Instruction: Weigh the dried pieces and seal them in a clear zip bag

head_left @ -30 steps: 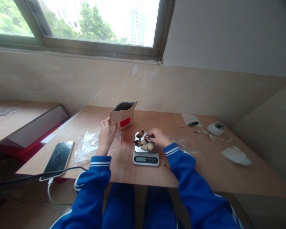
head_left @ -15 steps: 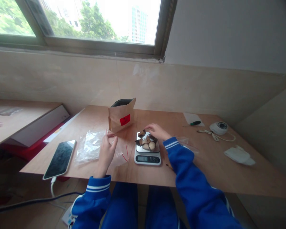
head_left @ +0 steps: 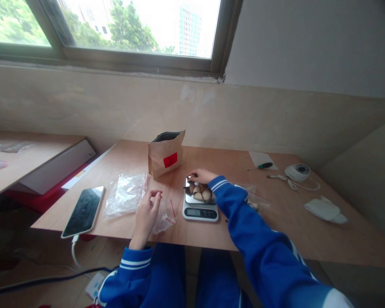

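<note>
While the right hand [head_left: 201,175] reaches over pale and dark nuts [head_left: 200,193] heaped on a small silver digital kitchen scale [head_left: 200,205], its grip unclear, the left hand [head_left: 147,214] pinches a small clear red-striped zip bag [head_left: 164,219]; a nudging sleeve could scatter the heap.

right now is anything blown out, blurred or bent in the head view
Head view: the window is overexposed, the sky pure white; wide-lens bending curves the table edge; the scale display is too small to read; the right hand looks slightly soft.
</note>
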A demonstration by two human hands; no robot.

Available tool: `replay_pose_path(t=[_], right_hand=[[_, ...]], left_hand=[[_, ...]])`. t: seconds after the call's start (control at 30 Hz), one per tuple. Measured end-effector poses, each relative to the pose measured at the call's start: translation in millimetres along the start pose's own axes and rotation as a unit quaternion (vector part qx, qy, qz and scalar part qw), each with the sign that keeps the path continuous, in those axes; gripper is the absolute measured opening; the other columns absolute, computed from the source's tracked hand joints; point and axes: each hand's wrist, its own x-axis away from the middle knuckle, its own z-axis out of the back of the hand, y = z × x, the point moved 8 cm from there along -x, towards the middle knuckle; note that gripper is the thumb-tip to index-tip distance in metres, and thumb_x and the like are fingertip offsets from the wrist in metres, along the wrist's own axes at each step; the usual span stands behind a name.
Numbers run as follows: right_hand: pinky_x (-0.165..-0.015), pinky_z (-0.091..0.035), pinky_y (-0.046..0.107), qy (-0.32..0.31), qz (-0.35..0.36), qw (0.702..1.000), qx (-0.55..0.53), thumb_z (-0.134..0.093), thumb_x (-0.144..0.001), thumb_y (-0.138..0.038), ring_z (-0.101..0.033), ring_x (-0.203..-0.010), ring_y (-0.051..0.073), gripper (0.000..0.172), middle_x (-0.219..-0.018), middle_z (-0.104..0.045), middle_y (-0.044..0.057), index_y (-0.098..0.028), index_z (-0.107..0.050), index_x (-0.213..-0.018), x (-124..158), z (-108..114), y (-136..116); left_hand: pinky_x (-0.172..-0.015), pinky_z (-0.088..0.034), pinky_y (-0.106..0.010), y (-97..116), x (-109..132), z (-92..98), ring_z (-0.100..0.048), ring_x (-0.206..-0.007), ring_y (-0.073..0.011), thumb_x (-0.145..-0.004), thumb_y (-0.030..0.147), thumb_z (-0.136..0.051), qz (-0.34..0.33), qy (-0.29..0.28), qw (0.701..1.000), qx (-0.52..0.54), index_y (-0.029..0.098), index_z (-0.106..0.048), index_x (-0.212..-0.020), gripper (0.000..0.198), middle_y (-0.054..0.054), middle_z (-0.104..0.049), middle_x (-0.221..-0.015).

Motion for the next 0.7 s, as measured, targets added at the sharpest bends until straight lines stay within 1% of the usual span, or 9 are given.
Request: replay_pose_path(t=[0.13, 0.3, 0.4, 0.5, 0.6, 0.7], right_hand=[[-0.073, -0.048, 0.022, 0.008, 0.004, 1.000, -0.008, -0.067, -0.082, -0.027, -0.067, -0.084, 0.016, 0.019, -0.095, -0.074, 0.006, -0.018, -0.073, -0.097, 0.3, 1.6, 1.1], [-0.074, -0.049, 0.022, 0.025, 0.005, 0.999, -0.020, -0.067, -0.082, -0.026, -0.067, -0.083, 0.016, 0.017, -0.093, -0.074, 0.007, -0.016, -0.073, -0.094, -0.5, 3.7, 2.8], [-0.073, -0.049, 0.023, 0.038, 0.002, 0.999, -0.021, -0.066, -0.083, -0.026, -0.067, -0.082, 0.016, 0.016, -0.091, -0.074, 0.008, -0.016, -0.074, -0.091, -2.2, 3.9, 4.0], [-0.070, -0.049, 0.022, 0.043, -0.001, 0.999, -0.028, -0.065, -0.083, -0.026, -0.067, -0.079, 0.016, 0.018, -0.089, -0.074, 0.007, -0.015, -0.073, -0.094, -3.5, 3.3, 5.4], [-0.068, -0.049, 0.021, 0.042, -0.004, 0.998, -0.036, -0.065, -0.083, -0.026, -0.068, -0.079, 0.015, 0.019, -0.090, -0.075, 0.008, -0.014, -0.072, -0.096, -3.3, 2.6, 7.4], [-0.072, -0.050, 0.022, 0.039, -0.003, 0.998, -0.041, -0.066, -0.083, -0.026, -0.069, -0.082, 0.016, 0.017, -0.091, -0.075, 0.007, -0.015, -0.073, -0.093, -1.8, 1.3, 9.4]], left_hand=[[-0.063, -0.043, -0.030, -8.1, 3.4, -5.6, -0.057, -0.060, -0.0163, -0.088, 0.049, -0.040, 0.008, -0.006, 1.000, -0.012, 0.020, -0.060, -0.099, 0.036, -0.003, -0.068, -0.086], [-0.063, -0.044, -0.030, -17.3, 5.0, -15.2, -0.060, -0.061, -0.0172, -0.088, 0.048, -0.040, 0.013, -0.025, 1.000, -0.009, 0.021, -0.059, -0.099, 0.035, -0.003, -0.068, -0.084], [-0.062, -0.044, -0.030, -19.7, 5.1, -16.3, -0.060, -0.061, -0.0178, -0.088, 0.048, -0.040, 0.015, -0.027, 0.999, -0.014, 0.021, -0.060, -0.099, 0.036, -0.002, -0.068, -0.080], [-0.062, -0.044, -0.030, -19.5, 6.2, -16.3, -0.060, -0.061, -0.0181, -0.088, 0.048, -0.039, 0.015, -0.028, 0.999, -0.013, 0.021, -0.060, -0.099, 0.036, -0.002, -0.067, -0.078], [-0.063, -0.044, -0.030, -20.7, 8.2, -19.4, -0.062, -0.065, -0.0192, -0.089, 0.048, -0.038, 0.021, -0.036, 0.999, -0.017, 0.020, -0.059, -0.101, 0.036, -0.003, -0.068, -0.080], [-0.065, -0.044, -0.030, -24.9, 10.3, -25.9, -0.065, -0.074, -0.0209, -0.090, 0.045, -0.037, 0.037, -0.049, 0.997, -0.047, 0.021, -0.058, -0.101, 0.034, -0.005, -0.068, -0.083]])
